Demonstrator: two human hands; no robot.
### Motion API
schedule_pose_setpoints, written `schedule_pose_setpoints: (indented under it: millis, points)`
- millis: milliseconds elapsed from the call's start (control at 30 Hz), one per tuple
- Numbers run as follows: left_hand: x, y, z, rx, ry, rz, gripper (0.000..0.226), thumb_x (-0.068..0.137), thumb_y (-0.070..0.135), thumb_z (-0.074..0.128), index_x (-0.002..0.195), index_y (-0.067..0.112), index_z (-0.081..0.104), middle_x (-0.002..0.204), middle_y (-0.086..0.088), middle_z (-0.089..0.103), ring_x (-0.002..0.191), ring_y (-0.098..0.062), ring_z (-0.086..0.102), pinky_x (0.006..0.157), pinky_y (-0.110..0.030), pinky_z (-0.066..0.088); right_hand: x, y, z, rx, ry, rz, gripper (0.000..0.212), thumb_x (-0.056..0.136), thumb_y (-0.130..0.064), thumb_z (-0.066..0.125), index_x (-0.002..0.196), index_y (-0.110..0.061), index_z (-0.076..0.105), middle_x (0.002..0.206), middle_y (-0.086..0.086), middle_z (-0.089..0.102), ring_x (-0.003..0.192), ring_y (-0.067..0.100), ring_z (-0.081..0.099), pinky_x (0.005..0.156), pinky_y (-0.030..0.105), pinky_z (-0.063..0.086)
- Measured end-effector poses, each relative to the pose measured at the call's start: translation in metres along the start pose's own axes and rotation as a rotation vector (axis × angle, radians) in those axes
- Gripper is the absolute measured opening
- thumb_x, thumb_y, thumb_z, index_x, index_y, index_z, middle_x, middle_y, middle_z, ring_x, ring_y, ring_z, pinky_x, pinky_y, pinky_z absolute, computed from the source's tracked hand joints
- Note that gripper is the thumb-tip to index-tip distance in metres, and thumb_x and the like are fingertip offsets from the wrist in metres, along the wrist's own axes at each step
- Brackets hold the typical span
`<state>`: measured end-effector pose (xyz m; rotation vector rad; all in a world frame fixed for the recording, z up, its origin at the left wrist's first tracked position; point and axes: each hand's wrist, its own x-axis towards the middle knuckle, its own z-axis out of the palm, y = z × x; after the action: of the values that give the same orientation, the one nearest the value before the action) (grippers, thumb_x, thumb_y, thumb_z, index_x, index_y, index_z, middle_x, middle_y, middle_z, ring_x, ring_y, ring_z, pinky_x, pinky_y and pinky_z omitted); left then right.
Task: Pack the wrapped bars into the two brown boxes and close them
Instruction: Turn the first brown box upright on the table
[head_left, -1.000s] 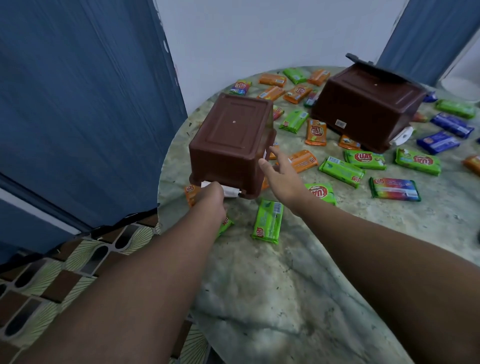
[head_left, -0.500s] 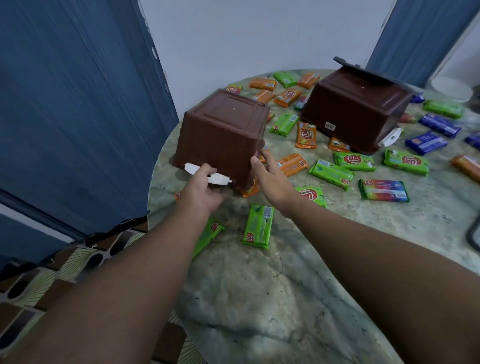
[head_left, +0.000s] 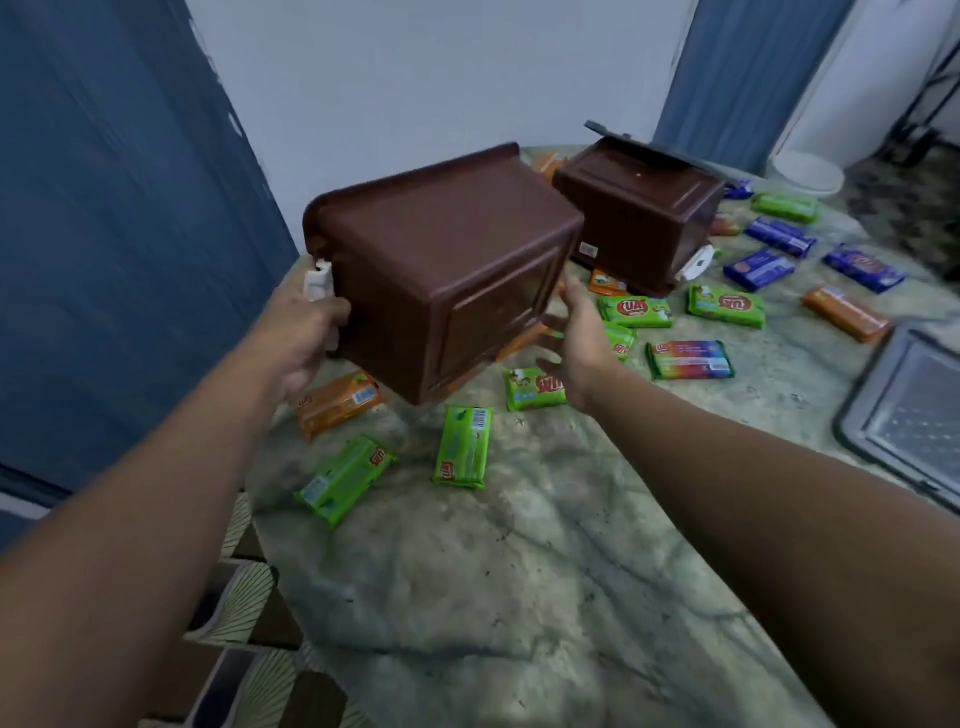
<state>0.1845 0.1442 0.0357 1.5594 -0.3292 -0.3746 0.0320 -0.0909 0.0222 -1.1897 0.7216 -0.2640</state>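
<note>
My left hand (head_left: 306, 338) grips the rim and white latch of the near brown box (head_left: 441, 270), which is lifted off the table and tipped, its bottom facing me. My right hand (head_left: 576, 338) has spread fingers at the box's lower right side, touching or just beside it. The second brown box (head_left: 639, 218) stands upside down further back with a grey lid (head_left: 634, 145) leaning behind it. Wrapped bars lie scattered: green ones (head_left: 462, 452) (head_left: 345, 478) near me, an orange one (head_left: 337, 402) under the lifted box, blue ones (head_left: 758, 267) at the right.
The round marble table (head_left: 519, 597) has its left edge close to the lifted box. A grey lid (head_left: 909, 410) lies at the right edge. Blue curtains hang left and back right. A patterned cushion (head_left: 244, 623) sits below the table's left edge.
The near box rose off the table and tipped toward me. Bars that lay under it are now uncovered. My right hand opened beside its lower corner.
</note>
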Motion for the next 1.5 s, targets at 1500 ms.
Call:
schedule_pose_setpoints:
  millis: [1500]
  points:
    - [-0.077,0.007,0.024,-0.228,0.207,-0.303,0.033,0.092,0.003,0.051,0.102,0.016,0.079,0.091,-0.006,0.073,0.067,-0.015,0.069,0.059,-0.028,0.059,-0.009,-0.009,-0.089,-0.215,-0.198,0.110,0.046,0.106,-0.048,0.039,0.107,-0.017,0.073,0.097,0.004,0.076,0.080,0.020,0.073,0.065,0.032,0.058]
